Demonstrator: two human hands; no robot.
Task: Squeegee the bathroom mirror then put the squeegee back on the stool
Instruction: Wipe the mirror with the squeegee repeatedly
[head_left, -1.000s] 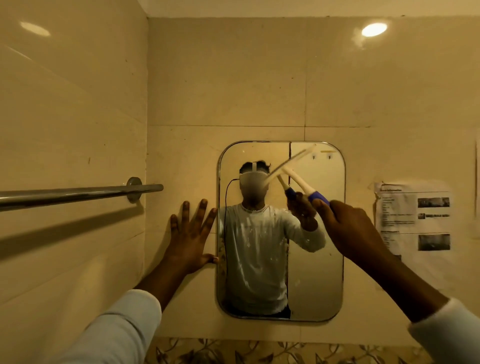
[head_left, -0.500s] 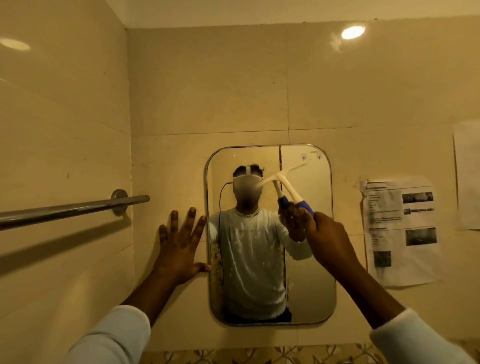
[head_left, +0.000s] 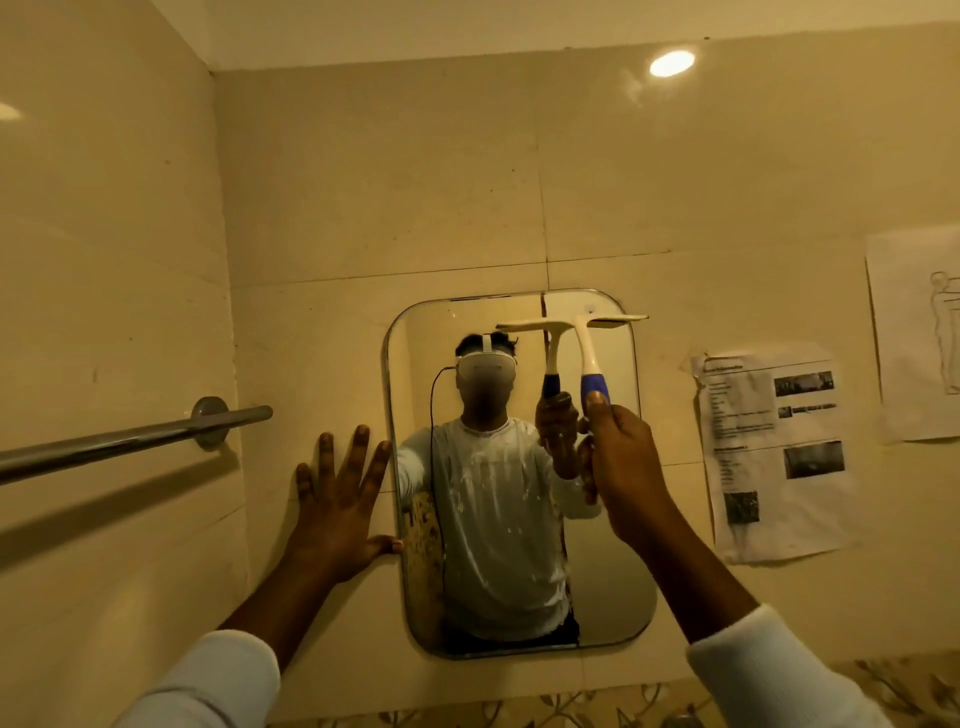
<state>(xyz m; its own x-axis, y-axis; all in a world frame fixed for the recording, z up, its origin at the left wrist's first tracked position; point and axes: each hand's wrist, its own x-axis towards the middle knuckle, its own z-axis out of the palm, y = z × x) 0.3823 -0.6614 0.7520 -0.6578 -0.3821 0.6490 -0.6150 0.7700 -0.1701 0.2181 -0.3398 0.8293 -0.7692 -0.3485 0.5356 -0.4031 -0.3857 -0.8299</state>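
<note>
A rounded rectangular mirror (head_left: 608, 587) hangs on the beige tiled wall straight ahead. My right hand (head_left: 621, 462) grips the blue handle of a white squeegee (head_left: 587, 345). Its blade lies level across the mirror's top right part, the right end reaching past the mirror's edge. My left hand (head_left: 340, 499) rests flat on the wall tile beside the mirror's left edge, fingers spread, thumb touching the rim. The mirror reflects a person in a white top wearing a headset. The stool is out of view.
A chrome towel bar (head_left: 130, 441) juts from the left wall at hand height. Two printed paper sheets, one (head_left: 769, 457) near the mirror and one (head_left: 919, 332) at the far right, are stuck to the wall. Patterned tiles (head_left: 571, 706) run below the mirror.
The squeegee blade has turned from a slant to level and shifted right toward the mirror's top right corner. My left hand has stayed on the wall. The view has tilted up.
</note>
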